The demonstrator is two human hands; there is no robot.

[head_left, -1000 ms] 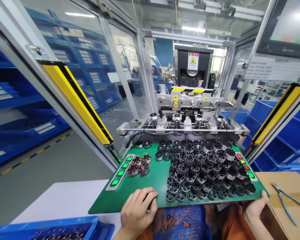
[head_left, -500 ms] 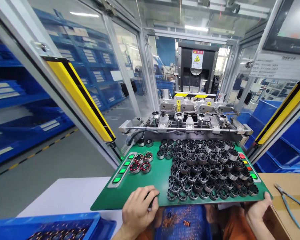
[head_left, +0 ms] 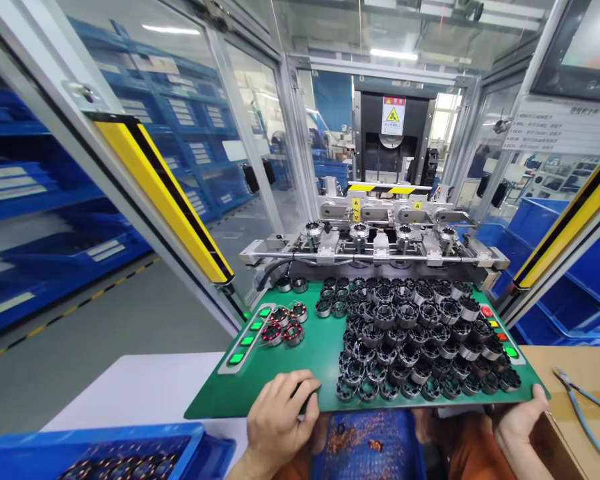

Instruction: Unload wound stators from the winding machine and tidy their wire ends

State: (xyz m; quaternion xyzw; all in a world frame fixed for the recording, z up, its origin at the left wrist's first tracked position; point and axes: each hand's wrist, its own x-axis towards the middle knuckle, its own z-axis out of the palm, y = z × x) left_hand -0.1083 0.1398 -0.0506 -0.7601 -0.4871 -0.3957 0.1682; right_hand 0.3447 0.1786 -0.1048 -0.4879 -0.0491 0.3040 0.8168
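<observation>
Your left hand (head_left: 283,417), fingers curled, touches the green desk (head_left: 320,353) near stacked stator cores (head_left: 407,317); your right hand (head_left: 523,417) touches its right corner. Whether either grip is closed is unclear.

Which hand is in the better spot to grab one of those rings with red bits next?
Left, I'd say. The left hand is close to the red-and-copper rings. The right hand is at the board's right corner, with the black rings between.

Smooth matt green worktop (head_left: 310,360) beneath metallic-sided rings (head_left: 407,317), beside brown cardboard box (head_left: 580,400).
</observation>
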